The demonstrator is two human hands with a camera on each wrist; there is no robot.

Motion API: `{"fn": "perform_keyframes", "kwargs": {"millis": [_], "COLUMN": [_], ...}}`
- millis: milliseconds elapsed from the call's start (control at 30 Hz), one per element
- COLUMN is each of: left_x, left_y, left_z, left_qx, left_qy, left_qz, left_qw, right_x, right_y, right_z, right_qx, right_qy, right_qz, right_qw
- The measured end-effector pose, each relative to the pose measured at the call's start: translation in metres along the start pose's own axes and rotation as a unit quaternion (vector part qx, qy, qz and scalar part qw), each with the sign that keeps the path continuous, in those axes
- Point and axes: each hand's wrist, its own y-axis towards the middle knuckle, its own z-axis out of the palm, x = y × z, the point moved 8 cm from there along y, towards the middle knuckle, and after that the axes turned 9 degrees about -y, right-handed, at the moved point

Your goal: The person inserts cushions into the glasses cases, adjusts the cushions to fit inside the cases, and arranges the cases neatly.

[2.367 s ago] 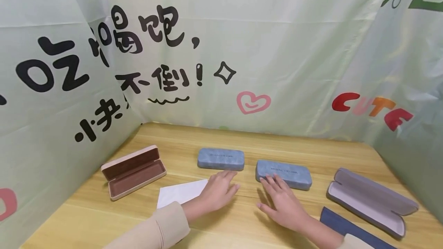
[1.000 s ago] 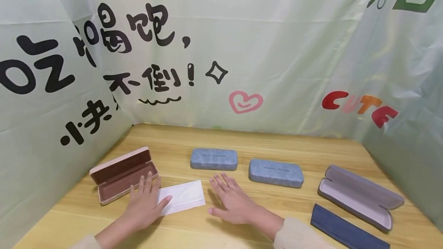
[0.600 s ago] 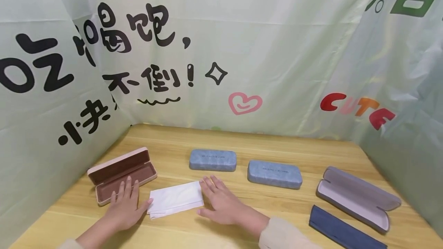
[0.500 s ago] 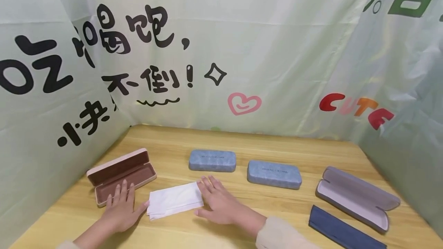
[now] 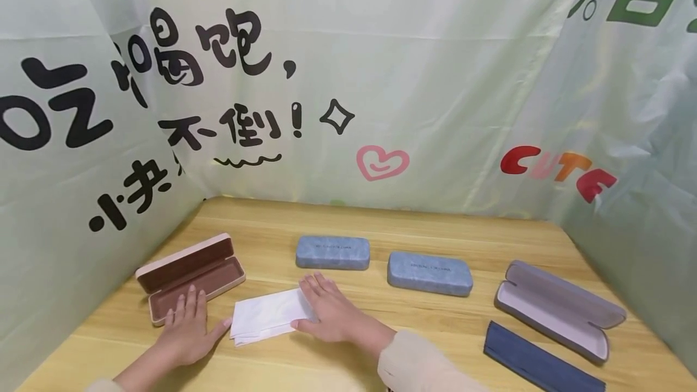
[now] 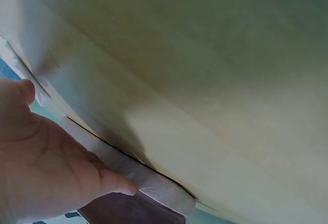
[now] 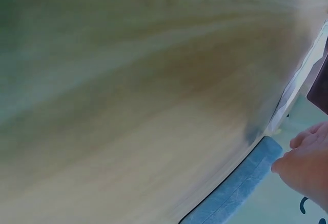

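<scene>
A folded white cloth [image 5: 267,314] lies flat on the wooden table between the two hands. My left hand [image 5: 187,334] is spread with relaxed fingers, its fingertips before the front edge of an open pink glasses case [image 5: 193,286] and its thumb beside the cloth's left end. With straight fingers, my right hand [image 5: 329,313] covers the cloth's right end; whether it presses on it I cannot tell. The left wrist view shows the left palm [image 6: 56,167] beside the pink case. In the right wrist view the right hand [image 7: 307,165] appears near a blue case's edge [image 7: 230,188].
Two shut blue glasses cases, one left [image 5: 332,253] and one right [image 5: 430,274], stand behind the right hand. An open grey case [image 5: 558,313] lies at the right, with a folded navy cloth [image 5: 544,356] in front of it. A printed curtain [image 5: 435,77] surrounds the table.
The left hand has moved left from beyond the white cloth to before the pink case. My right hand has left the right blue case and come left over the cloth's right end.
</scene>
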Motion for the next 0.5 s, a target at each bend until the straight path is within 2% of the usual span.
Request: {"fn": "perform_keyframes", "kwargs": {"millis": [233,500], "left_x": [0.001,0.0], "left_y": [0.002,0.002], "left_z": [0.003,0.004], "left_qx": [-0.02,-0.028], "left_qy": [-0.01,-0.009], "left_qz": [0.007,0.008], "left_qw": [0.9997,0.9995], "right_x": [0.002,0.019], "right_y": [0.012,0.029], "right_z": [0.005,0.009], "right_qx": [0.008,0.019], "right_qy": [-0.008,-0.005], "right_qz": [0.003,-0.018], "right_qw": [1.0,1.0]}}
